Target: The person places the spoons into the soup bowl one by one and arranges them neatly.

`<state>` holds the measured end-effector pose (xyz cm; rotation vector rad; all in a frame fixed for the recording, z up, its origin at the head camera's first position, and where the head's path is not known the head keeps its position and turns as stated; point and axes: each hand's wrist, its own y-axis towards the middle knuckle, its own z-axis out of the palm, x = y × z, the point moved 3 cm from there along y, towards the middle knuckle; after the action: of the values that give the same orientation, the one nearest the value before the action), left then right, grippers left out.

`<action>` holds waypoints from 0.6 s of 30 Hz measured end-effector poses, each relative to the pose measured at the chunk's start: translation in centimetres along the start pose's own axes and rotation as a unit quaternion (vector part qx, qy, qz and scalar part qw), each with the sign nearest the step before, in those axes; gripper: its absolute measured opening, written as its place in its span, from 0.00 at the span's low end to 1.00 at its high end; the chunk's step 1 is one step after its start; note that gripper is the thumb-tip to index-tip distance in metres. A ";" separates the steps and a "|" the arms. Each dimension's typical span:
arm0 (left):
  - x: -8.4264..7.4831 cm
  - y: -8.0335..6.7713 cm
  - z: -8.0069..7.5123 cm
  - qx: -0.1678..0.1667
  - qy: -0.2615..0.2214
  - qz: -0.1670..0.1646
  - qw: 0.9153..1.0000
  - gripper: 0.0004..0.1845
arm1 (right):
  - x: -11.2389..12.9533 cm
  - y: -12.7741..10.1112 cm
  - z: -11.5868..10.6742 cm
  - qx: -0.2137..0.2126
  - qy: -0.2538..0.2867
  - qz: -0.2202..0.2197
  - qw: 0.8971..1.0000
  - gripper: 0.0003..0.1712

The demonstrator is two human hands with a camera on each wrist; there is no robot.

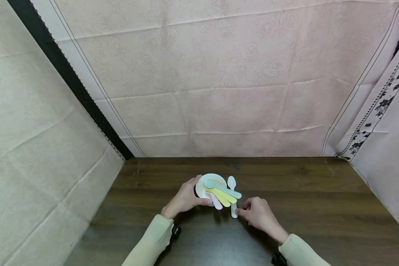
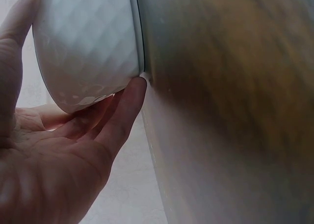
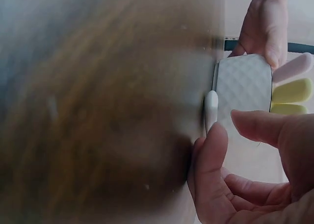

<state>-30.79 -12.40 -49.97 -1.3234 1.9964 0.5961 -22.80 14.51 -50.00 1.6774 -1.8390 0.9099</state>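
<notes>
In the head view my left hand [image 1: 186, 197] holds a small white bowl [image 1: 200, 181], thumb on the near side and fingers round the far side. Its outer wall [image 2: 88, 42] has a raised diamond pattern in the left wrist view. Several spoons lean in the bowl, handles out to the right: a light blue spoon [image 1: 226, 190], yellow spoons [image 1: 222, 198] and a pale pink spoon [image 1: 215, 201]. A white spoon [image 1: 232, 183] lies on the table just right of the bowl. At its handle end is my right hand [image 1: 257, 213], index fingertip [image 3: 216, 138] right by it, thumb held apart.
Both hands work over a dark brown wooden table [image 1: 306, 188]. A pale patterned cloth [image 1: 232, 92] hangs along its back edge, with more cloth panels [image 1: 53, 147] at the left and right sides. Dark straps circle both wrists.
</notes>
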 end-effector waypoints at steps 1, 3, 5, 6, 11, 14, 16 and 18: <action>0.0 0.0 0.0 -0.001 0.000 0.000 1.000 0.62 | 0.0 0.0 0.0 0.000 -0.003 0.000 1.000 0.12; 0.0 0.0 0.0 -0.002 0.001 0.001 1.000 0.62 | 0.1 -0.1 0.2 0.000 -0.009 0.002 1.000 0.13; 0.0 0.0 -0.1 -0.003 0.002 0.002 1.000 0.62 | 0.3 0.0 0.3 0.000 -0.016 0.004 1.000 0.13; 0.0 0.0 -0.1 -0.003 0.001 0.003 1.000 0.62 | 0.3 0.0 0.3 0.000 -0.021 0.006 1.000 0.14; -0.1 -0.1 -0.1 -0.001 -0.001 0.003 1.000 0.62 | 0.4 0.2 0.6 -0.001 -0.040 0.010 0.999 0.17; -0.1 -0.1 -0.1 0.000 -0.001 0.002 1.000 0.62 | 0.5 0.3 0.8 0.000 -0.042 0.010 0.999 0.19; -0.1 -0.1 -0.1 0.001 -0.001 0.000 1.000 0.62 | 0.6 0.3 0.9 0.000 -0.040 0.010 0.999 0.21; -0.1 -0.1 -0.1 0.001 -0.002 0.000 1.000 0.62 | 0.7 0.3 0.9 0.000 -0.037 0.010 0.999 0.22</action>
<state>-30.69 -12.47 -49.85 -1.3204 1.9924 0.5962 -23.08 13.34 -50.15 1.7165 -1.9081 0.8675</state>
